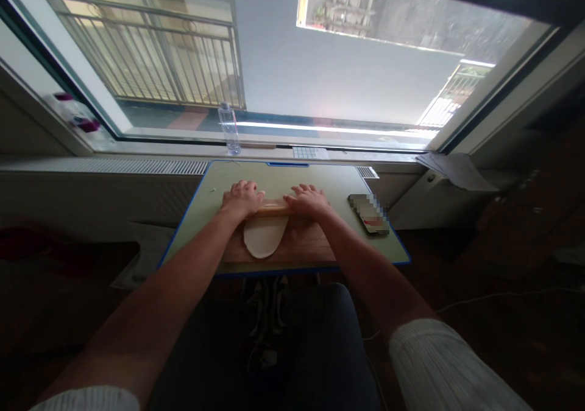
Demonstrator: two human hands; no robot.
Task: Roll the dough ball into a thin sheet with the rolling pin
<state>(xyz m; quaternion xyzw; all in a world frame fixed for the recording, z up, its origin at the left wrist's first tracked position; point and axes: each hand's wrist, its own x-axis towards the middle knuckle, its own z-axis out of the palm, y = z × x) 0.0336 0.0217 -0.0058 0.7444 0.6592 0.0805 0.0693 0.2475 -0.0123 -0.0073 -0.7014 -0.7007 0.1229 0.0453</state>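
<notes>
A wooden rolling pin (273, 209) lies crosswise over a flattened sheet of pale dough (264, 238). My left hand (243, 198) is over the pin's left end, fingers curled forward around it. At the other end, my right hand (309, 201) holds the pin the same way, its thumb pointing inward. The dough's rounded near part shows below the pin; the hands and pin hide its far part. Under the dough is a brown wooden board (311, 243), set on a small pale-green table with a blue rim (196, 213).
On the table's right side lies a phone (369, 215), its screen blurred out. The windowsill behind holds a clear plastic bottle (229, 129) and, at left, a purple-capped bottle (77, 114). Papers (457, 168) rest at the right. A radiator (105, 166) runs under the window.
</notes>
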